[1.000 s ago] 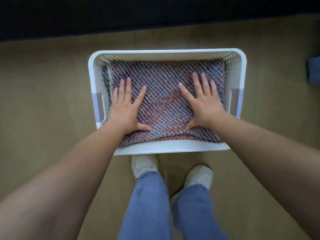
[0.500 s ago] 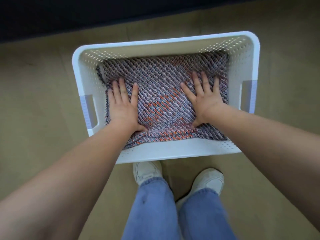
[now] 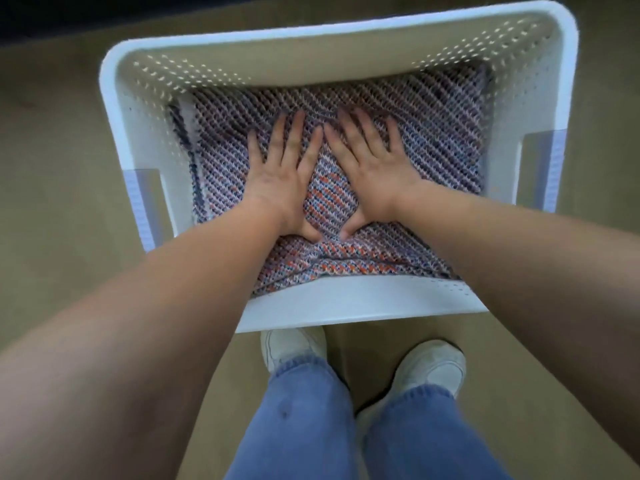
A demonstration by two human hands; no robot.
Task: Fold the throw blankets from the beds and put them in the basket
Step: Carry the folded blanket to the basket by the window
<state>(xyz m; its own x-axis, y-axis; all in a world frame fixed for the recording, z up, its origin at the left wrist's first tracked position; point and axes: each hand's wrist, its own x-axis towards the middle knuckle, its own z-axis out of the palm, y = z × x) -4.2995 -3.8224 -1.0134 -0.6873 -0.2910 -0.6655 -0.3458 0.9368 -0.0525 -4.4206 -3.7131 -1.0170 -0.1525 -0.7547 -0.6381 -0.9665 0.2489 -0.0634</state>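
Note:
A folded throw blanket (image 3: 440, 133), woven in purple, white and orange, lies flat inside the white perforated basket (image 3: 346, 306) on the floor. My left hand (image 3: 280, 178) rests palm down on the middle of the blanket with its fingers spread. My right hand (image 3: 374, 164) lies flat right beside it, fingers apart, the two thumbs nearly meeting. Neither hand grips the fabric. The blanket's near edge is rumpled against the basket's front wall.
The basket stands on tan flooring (image 3: 59, 188), with grey handle cut-outs on its left side (image 3: 142, 202) and right side (image 3: 547, 171). My white shoes (image 3: 294, 344) and blue jeans (image 3: 311, 427) are just in front of it. A dark strip runs along the top left.
Both hands have slid inward from the blanket's sides to its middle, still pressed flat. The view has moved closer, so the basket looks larger.

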